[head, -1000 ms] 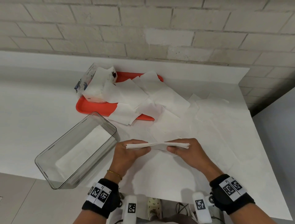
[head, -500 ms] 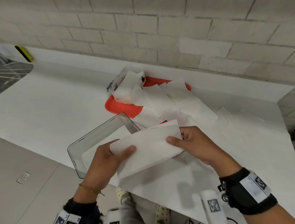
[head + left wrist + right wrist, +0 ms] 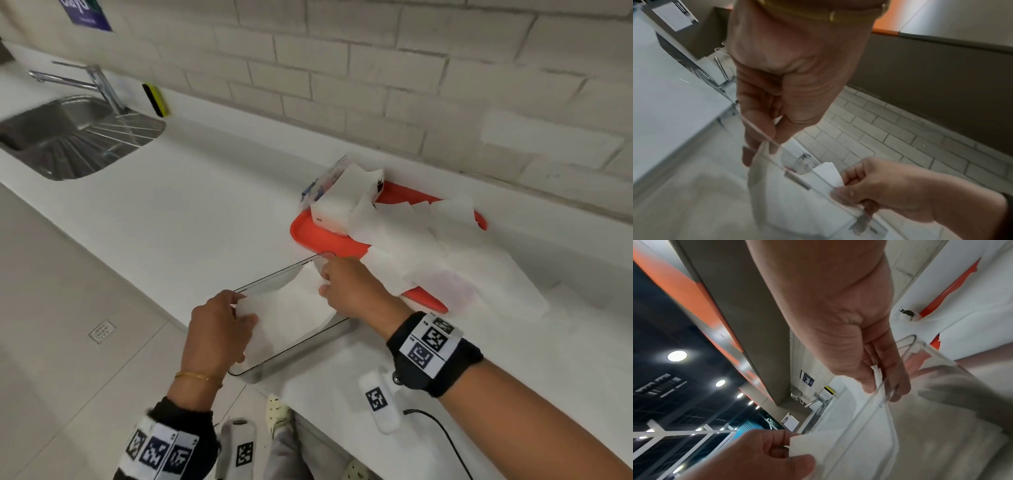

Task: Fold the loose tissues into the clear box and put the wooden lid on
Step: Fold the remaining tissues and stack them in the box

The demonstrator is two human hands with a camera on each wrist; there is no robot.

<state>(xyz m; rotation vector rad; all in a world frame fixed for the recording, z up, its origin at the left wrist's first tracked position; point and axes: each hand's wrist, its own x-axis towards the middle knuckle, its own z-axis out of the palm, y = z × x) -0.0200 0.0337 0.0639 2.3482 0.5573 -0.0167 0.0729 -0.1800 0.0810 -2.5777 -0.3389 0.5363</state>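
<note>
wall sign (image 3: 808, 380) | reads "Clay G", partly blurred | other print: too blurred to read

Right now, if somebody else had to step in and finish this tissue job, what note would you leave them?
Left hand: pinches the near end of a folded tissue.
Right hand: pinches its far end; the tissue is over the open clear box, going in.
Where things are: the box sits at the counter's front edge. More loose tissues lie spread over the red tray and the counter behind it, beside a tissue pack.
Done: this tissue is folded.
Left: release it in the box, fold in the rest, fit the wooden lid, which is not in view.
</note>
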